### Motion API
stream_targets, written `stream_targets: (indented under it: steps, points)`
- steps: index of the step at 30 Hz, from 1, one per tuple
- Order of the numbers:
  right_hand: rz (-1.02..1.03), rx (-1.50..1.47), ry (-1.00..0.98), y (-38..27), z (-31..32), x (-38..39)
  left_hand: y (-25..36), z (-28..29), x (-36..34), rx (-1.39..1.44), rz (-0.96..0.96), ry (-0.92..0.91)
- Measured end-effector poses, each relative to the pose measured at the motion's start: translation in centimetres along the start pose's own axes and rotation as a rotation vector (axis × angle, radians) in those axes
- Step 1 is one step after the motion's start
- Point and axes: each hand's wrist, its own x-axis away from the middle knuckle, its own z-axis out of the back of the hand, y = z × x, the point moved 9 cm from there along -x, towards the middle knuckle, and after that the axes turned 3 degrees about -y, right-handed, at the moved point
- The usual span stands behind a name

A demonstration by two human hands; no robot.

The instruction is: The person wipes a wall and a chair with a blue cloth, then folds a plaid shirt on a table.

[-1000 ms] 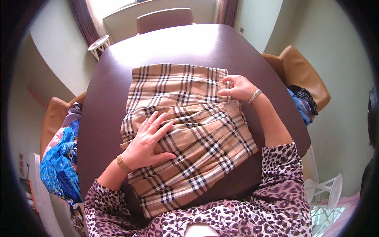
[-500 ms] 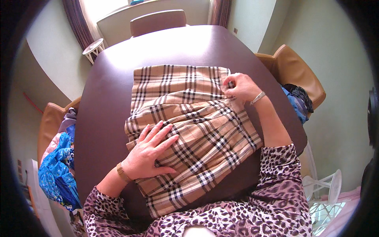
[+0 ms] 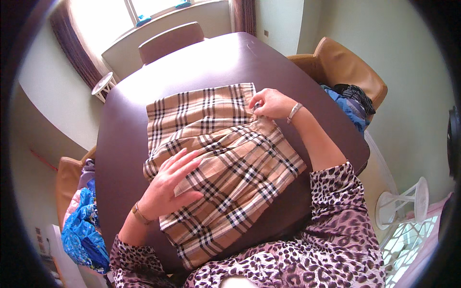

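A beige plaid garment [image 3: 230, 158] with black and white checks lies on the dark table, smooth at its far part and wrinkled into folds toward me; its exact cut I cannot make out. My right hand [image 3: 272, 104] is closed in a pinch on its edge at the far right side. Over the near left part is my left hand [image 3: 170, 187], open, fingers stretched out and held together. It hovers at or just above the cloth; I cannot tell whether it touches.
The dark table [image 3: 122, 125] has rounded corners. A tan chair [image 3: 353, 72] at the right bears dark and blue clothes [image 3: 348, 108]. Blue cloth [image 3: 84, 235] hangs from a chair at the left. White stools [image 3: 403, 204] stand at the right and far left.
My left hand has lifted from its spread, flat pose, and its fingers have drawn together. My right hand keeps its pinch at the garment's edge. The whole view has shifted and tilted.
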Motion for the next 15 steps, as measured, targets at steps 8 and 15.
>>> stream_targets:
  steps: [8,15]
  points:
    - [0.149,-0.259,-0.172,-4.6,-4.3,-0.2,8.8,-6.0,-11.7,-0.2,-0.323,-0.179]
    - [0.398,-0.251,-0.079,-3.9,-1.7,0.2,6.4,-10.6,-16.2,-0.33,-0.285,-0.024]
